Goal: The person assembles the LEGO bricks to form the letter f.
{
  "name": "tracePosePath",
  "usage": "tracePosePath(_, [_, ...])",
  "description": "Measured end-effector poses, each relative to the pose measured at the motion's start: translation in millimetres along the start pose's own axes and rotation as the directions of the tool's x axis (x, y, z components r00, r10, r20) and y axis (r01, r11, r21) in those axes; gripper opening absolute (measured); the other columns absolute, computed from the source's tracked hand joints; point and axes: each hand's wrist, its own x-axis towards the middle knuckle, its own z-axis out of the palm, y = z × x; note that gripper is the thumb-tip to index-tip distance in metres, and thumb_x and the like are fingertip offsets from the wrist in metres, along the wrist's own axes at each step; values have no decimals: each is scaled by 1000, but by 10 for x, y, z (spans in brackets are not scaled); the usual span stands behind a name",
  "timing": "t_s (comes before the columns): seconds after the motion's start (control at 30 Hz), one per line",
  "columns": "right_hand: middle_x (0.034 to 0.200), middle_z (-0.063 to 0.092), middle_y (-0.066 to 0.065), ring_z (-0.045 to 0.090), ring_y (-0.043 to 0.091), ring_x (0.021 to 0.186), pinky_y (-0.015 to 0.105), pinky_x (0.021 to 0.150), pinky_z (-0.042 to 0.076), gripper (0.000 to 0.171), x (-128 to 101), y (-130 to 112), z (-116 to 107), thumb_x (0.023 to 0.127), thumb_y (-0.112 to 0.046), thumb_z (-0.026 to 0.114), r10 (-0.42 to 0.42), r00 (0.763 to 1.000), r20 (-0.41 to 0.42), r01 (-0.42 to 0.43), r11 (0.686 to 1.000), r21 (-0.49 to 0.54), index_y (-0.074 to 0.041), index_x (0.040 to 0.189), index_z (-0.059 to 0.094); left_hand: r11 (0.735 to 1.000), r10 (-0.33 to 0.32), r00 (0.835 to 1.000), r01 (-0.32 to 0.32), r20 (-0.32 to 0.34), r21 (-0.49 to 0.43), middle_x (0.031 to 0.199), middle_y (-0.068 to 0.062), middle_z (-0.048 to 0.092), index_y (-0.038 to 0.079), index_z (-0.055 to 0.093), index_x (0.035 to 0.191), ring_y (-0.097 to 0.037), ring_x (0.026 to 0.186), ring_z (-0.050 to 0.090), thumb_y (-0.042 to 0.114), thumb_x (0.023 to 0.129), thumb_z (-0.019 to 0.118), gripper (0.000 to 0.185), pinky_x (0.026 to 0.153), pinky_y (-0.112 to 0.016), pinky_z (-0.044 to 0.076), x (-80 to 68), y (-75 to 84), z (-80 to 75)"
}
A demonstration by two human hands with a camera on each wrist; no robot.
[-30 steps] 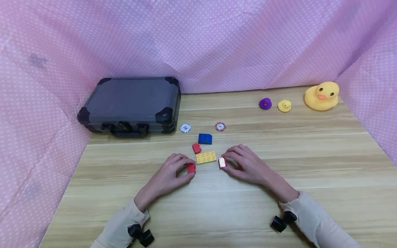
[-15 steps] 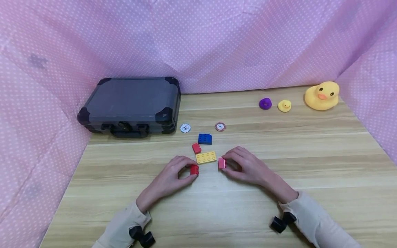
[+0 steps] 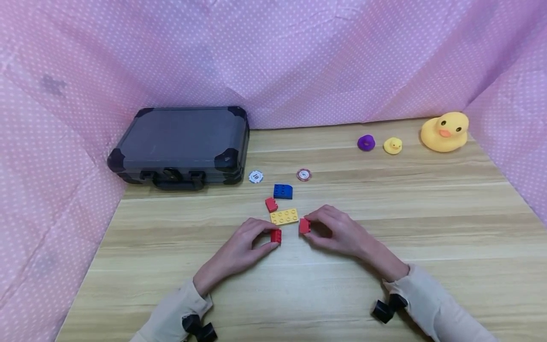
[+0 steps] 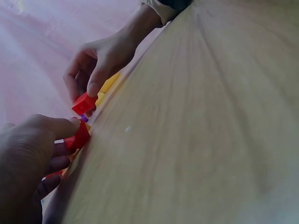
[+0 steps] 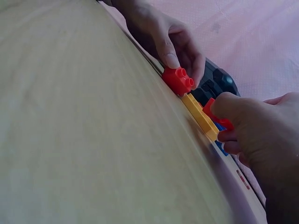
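Note:
My left hand (image 3: 252,240) pinches a small red brick (image 3: 276,236) just above the wooden table (image 3: 427,223). My right hand (image 3: 331,228) pinches another small red brick (image 3: 304,226) a short gap to its right. In the left wrist view the left hand's brick (image 4: 78,136) sits at my thumb, and the right hand's brick (image 4: 85,103) is beyond it. The right wrist view shows the studded red brick (image 5: 178,80) in the left hand's fingers and the other red brick (image 5: 217,117) under my right thumb. A yellow brick (image 3: 284,216) lies flat just behind both hands.
A third red brick (image 3: 271,204) and a blue brick (image 3: 283,191) lie behind the yellow one. Two poker chips (image 3: 255,176) (image 3: 304,175) lie further back. A dark case (image 3: 179,145) sits back left. A purple ring (image 3: 366,142), small duck (image 3: 392,145) and big duck (image 3: 444,132) stand back right. Pink cloth walls surround the table.
Both hands have moved inward, bringing the two red bricks closer together. The left brick moved right, and the right brick turned so its pale underside no longer shows.

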Motion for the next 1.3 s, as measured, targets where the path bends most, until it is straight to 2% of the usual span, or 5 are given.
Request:
tracePosePath(0.17, [112, 71, 3, 67, 18, 101, 35, 83, 59, 39, 19, 8, 39, 88, -17, 81, -49, 999, -16, 49, 999, 19, -5, 123, 68, 1000, 4, 1000, -4, 5, 25, 125, 8, 67, 19, 68, 133, -9, 117, 54, 26, 97, 76, 38, 101, -40, 49, 5, -1, 37])
tracePosePath(0.43, [114, 72, 0, 66, 15, 105, 33, 87, 57, 39, 41, -39, 86, 91, -25, 79, -50, 999, -2, 50, 999, 14, -7, 124, 70, 998, 30, 1000, -30, 7, 58, 127, 6, 67, 19, 67, 133, -10, 119, 53, 27, 97, 76, 37, 102, -41, 48, 15, 9, 63])
tracePosePath(0.8, [114, 73, 3, 67, 18, 104, 34, 87, 58, 41, 107, -73, 151, 88, -21, 82, -113, 993, -14, 113, 994, 6, -6, 124, 70, 993, 77, 997, -75, -16, 91, 129, 5, 66, 18, 65, 132, -12, 121, 54, 26, 98, 75, 37, 105, -41, 47, 8, 2, 74])
tracePosePath(1.3, [113, 74, 2, 67, 18, 103, 36, 89, 57, 39, 181, -107, 208, 91, -24, 80, -137, 990, -11, 137, 990, -46, -6, 125, 70, 993, 76, 997, -73, -28, 95, 129, 6, 65, 18, 65, 133, -12, 120, 54, 27, 97, 76, 38, 105, -41, 46, 5, -21, 89])
